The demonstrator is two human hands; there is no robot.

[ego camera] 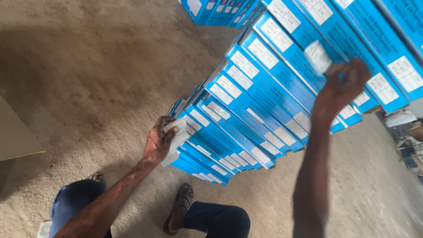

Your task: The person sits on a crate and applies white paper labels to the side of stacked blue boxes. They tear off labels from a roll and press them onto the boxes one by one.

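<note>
Two bare hands work at a tall stack of blue boxes (264, 88) standing on a sandy floor (88, 66). The left hand (157, 143) is clenched around a small white block (174, 140) low against the stack's edge. The right hand (341, 88), raised higher, pinches a white label (318, 56) against a box face near the top.

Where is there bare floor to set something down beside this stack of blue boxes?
The concrete floor lies bare left of the blue box stack, up to the tan board. Another strip runs right of the right hand. It is crowded at the stack's foot, around the left hand and sandalled foot.
</note>
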